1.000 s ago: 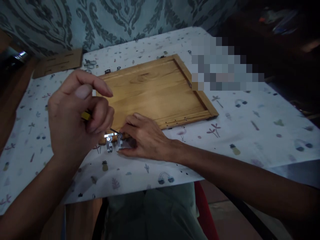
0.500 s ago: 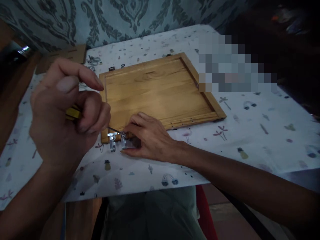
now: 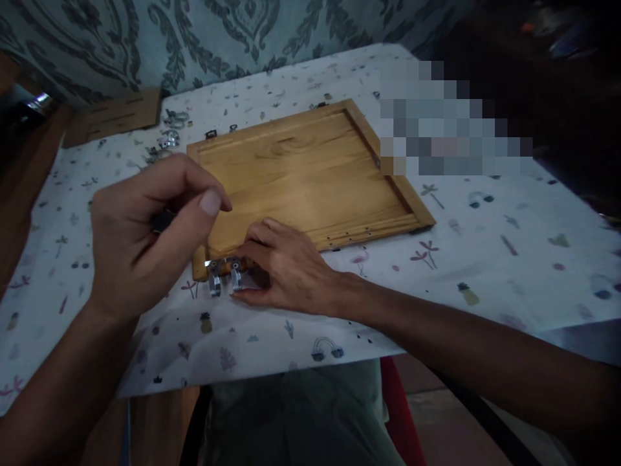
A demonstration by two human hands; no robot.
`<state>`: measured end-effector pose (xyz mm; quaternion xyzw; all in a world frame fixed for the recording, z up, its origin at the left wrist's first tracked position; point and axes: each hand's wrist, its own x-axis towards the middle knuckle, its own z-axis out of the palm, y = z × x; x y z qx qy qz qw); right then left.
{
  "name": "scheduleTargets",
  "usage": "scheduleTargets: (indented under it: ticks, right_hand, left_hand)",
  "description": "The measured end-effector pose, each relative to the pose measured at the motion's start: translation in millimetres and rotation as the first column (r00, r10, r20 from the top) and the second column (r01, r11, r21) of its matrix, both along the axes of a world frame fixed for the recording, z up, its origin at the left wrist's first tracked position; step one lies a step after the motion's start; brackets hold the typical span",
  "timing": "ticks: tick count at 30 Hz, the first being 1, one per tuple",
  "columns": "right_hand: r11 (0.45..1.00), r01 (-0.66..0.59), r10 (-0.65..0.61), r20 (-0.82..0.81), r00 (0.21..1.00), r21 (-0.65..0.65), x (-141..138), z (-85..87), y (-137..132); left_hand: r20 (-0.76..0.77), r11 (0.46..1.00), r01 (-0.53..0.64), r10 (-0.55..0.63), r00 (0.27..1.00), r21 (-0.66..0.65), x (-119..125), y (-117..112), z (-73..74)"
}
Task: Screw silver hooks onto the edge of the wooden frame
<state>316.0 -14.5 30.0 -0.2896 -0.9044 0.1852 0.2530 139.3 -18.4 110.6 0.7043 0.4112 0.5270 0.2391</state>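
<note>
A framed wooden panel [image 3: 295, 175] lies on the table, its near left corner close to both hands. Two small silver metal brackets, the left bracket [image 3: 214, 281] and the right bracket [image 3: 236, 275], sit at its near edge, with screw heads showing. My right hand [image 3: 286, 268] rests at this edge, fingers closed on the right bracket and the wood. Above the panel's left corner, my left hand [image 3: 155, 236] is curled around a screwdriver [image 3: 163, 221]. Only a dark bit of its handle shows; the fingers hide the rest.
Several loose metal fittings [image 3: 169, 137] lie beyond the left hand, near a flat piece of brown cardboard [image 3: 116, 116]. The table carries a patterned white cloth [image 3: 402, 298]. A blurred-out area [image 3: 446, 136] covers the right side behind the panel. A patterned wall [image 3: 252, 39] stands behind.
My left hand has turned and shifted right and slightly down. The yellow handle and thin shaft seen before are now hidden. My right hand has stayed at the bracket.
</note>
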Motion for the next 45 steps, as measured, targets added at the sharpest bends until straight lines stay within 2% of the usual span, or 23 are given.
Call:
scheduleTargets:
  ticks: [3, 7, 9, 12, 15, 17, 23, 28, 38, 45]
  right_hand:
    - [1.0, 0.0, 0.0, 0.018, 1.0, 0.008, 0, 0.8, 0]
    - [0.999, -0.008, 0.008, 0.017, 1.0, 0.032, 0, -1.1, 2]
    - [1.0, -0.009, 0.008, 0.015, 1.0, 0.027, 0, -2.1, 2]
    - [1.0, -0.004, 0.004, 0.011, 1.0, 0.006, 0, -2.4, 1]
    - [1.0, 0.001, -0.001, 0.015, 1.0, -0.012, 0, -1.3, 0]
    - [1.0, 0.004, -0.003, 0.024, 1.0, -0.024, 0, -0.4, 0]
    - [1.0, -0.005, 0.006, 0.032, 0.999, -0.031, 0, 0.5, 1]
    - [0.999, -0.008, 0.009, 0.025, 1.0, -0.043, 1, 0.9, 1]
    - [0.999, -0.012, 0.013, 0.024, 1.0, -0.041, 0, 0.0, 1]
    - [1.0, -0.016, 0.016, 0.016, 1.0, -0.027, 1, -1.5, 1]
  left_hand:
    - [-0.281, 0.996, 0.067, -0.047, 0.959, 0.061, -5, 3, 0.4]
    - [-0.281, 0.995, 0.063, -0.04, 0.959, 0.072, -8, 7, -2.3]
    - [-0.213, 0.995, 0.046, -0.027, 0.977, 0.083, -8, 8, -3.9]
    - [0.034, 0.997, 0.026, -0.028, 0.999, 0.07, -4, 9, -3.2]
    - [0.284, 0.996, 0.087, -0.089, 0.955, 0.021, 5, 8, 1.2]
    - [0.359, 0.99, 0.138, -0.124, 0.925, -0.013, 10, 6, 4.2]
    - [0.395, 0.981, 0.182, -0.141, 0.908, -0.069, 18, -3, 4.9]
    - [0.477, 0.966, 0.243, -0.174, 0.862, -0.087, 20, -3, 2.1]
    - [0.499, 0.968, 0.21, -0.113, 0.859, -0.141, 24, -6, 4.5]
    - [0.499, 0.927, 0.35, -0.242, 0.832, -0.133, 19, -5, 4.1]
